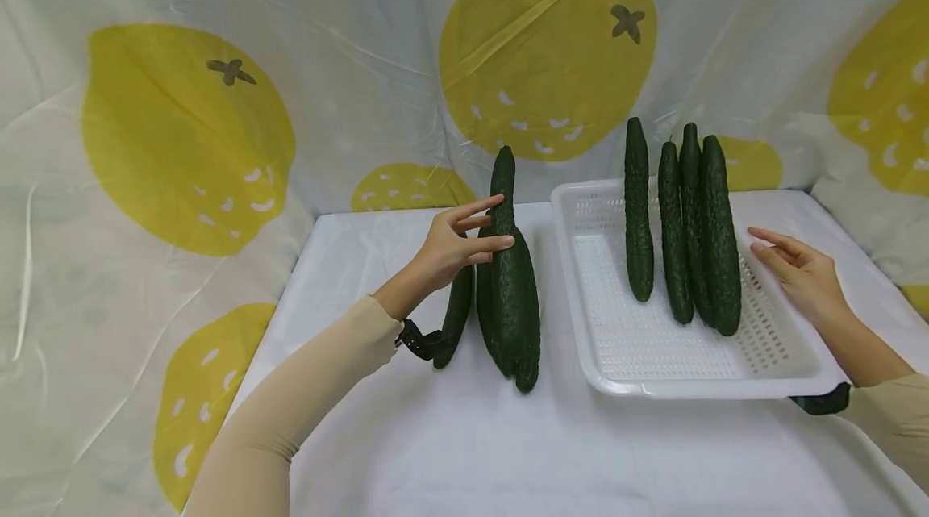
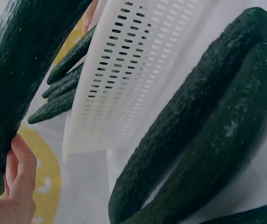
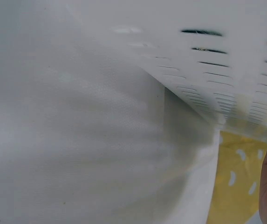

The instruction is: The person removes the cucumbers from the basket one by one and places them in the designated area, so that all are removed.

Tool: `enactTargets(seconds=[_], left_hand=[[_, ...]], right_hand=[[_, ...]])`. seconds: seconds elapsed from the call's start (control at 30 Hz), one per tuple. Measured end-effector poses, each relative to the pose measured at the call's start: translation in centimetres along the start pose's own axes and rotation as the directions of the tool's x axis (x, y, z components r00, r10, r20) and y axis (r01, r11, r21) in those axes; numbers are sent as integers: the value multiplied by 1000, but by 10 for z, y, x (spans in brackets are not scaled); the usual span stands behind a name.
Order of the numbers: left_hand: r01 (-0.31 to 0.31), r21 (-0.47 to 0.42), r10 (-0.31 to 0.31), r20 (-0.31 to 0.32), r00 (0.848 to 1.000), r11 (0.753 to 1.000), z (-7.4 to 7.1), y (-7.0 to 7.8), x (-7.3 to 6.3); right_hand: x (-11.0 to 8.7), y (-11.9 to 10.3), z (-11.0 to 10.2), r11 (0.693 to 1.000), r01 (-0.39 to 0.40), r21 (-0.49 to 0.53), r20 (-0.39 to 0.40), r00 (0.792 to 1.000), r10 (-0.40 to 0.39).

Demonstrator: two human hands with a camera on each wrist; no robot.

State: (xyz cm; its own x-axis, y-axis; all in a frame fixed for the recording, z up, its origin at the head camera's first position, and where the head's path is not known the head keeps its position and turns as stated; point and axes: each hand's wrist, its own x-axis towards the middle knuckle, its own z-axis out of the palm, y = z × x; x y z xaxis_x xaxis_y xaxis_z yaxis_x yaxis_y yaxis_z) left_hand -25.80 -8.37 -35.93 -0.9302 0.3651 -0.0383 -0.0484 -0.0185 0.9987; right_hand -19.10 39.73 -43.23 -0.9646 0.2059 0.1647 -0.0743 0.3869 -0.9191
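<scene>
My left hand [image 1: 464, 241] pinches a dark green cucumber [image 1: 505, 291] between thumb and fingers near its far, narrower end. In the left wrist view the held cucumber [image 2: 21, 70] slants across the upper left, above the table. Under and beside it, three more lie on the table, among them a pair of cucumbers [image 2: 198, 126] side by side and one cucumber [image 1: 456, 311] by the left wrist. My right hand [image 1: 801, 271] is at the right rim of a white perforated basket [image 1: 653, 389], its fingers loosely extended and holding nothing. Several cucumbers [image 1: 675, 235] stand in the basket, leaning toward its far side.
A white cloth covers the table [image 1: 464, 452]. Behind and at both sides hangs a pale curtain [image 1: 348, 97] printed with large yellow lemons. The basket stands on the right half of the table, with the loose cucumbers to its left.
</scene>
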Motion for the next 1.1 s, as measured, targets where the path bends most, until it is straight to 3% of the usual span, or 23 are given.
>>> enactTargets(seconds=[0.63,1.1], left_hand=[[48,33,-47,-43,998,998,-37,-14,-12],[103,-18,-104,-72,992,995,-64,-22,-23]], right_hand=[[0,2,0,1000,-6,-31,-1,1000,6],[-1,1,0,1000,4,-8,1,1000,-4]])
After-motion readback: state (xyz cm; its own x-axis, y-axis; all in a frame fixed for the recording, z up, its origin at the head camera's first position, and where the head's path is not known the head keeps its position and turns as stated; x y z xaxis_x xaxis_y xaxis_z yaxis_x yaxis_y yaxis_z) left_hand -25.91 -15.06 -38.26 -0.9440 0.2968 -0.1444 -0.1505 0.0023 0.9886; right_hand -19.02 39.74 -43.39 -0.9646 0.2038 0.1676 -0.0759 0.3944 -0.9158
